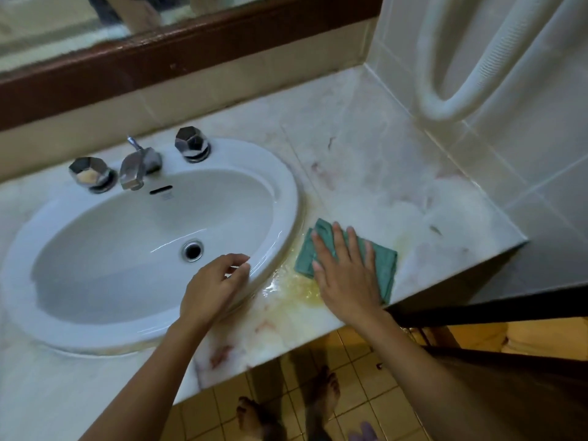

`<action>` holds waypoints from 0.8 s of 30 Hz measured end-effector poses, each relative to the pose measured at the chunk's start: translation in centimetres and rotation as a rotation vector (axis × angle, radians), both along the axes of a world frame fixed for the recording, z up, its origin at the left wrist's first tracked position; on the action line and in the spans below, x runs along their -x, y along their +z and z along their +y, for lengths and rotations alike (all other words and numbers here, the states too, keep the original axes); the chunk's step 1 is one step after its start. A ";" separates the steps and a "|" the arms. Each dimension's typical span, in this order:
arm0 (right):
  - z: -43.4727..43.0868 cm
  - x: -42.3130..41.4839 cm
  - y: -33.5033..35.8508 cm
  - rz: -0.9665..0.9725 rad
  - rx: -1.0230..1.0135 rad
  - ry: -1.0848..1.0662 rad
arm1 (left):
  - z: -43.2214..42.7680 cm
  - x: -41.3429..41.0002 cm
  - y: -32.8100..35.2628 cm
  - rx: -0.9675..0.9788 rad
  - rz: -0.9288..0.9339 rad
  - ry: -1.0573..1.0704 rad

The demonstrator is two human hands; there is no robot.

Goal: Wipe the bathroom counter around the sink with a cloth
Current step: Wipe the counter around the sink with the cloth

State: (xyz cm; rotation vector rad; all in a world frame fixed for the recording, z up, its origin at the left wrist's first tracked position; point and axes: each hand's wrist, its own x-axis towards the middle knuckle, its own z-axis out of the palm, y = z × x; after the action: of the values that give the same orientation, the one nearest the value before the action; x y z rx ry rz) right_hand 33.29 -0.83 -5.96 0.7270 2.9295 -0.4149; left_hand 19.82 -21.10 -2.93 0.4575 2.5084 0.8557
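Right hand (345,275), fingers spread flat, presses the folded teal cloth (380,265) onto the wet marble counter (397,192); soft, light, likely soaked, best controlled by palm pressure.

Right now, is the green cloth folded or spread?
Folded: the green cloth is a compact rectangle with layered edges under the right hand.

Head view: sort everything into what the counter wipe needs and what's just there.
Job: cloth, right hand pressing it flat, counter, yellowish wet patch, sink.
Just there: left hand by the sink rim, faucet, white hose, mirror.
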 end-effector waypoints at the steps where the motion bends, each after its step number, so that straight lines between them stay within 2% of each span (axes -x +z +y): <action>1: 0.6 -1.2 0.0 -0.021 -0.002 0.000 | 0.2 0.0 0.0 0.002 -0.011 -0.003; 4: 4.9 -2.1 -0.1 -0.043 -0.044 -0.118 | 1.5 0.4 0.0 -0.029 0.013 -0.037; 8: 11.8 1.8 -0.2 -0.043 -0.021 -0.298 | 5.2 0.5 0.3 -0.016 0.065 -0.077; 12: 17.0 8.0 -0.2 -0.035 -0.013 -0.361 | 7.1 -0.2 -0.4 0.147 0.153 -0.106; 20: 22.9 21.0 0.6 -0.071 -0.013 -0.278 | 7.1 -0.2 -0.4 0.162 0.171 -0.092; 24: 19.9 23.9 0.4 -0.058 -0.017 -0.062 | 7.1 0.1 -0.6 0.169 0.176 -0.093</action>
State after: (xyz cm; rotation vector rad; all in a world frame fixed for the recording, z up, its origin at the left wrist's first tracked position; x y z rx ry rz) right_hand 9.39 19.08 -5.56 0.8192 2.8660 -0.3689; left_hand 19.72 -14.03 -3.55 0.6099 2.6672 0.5850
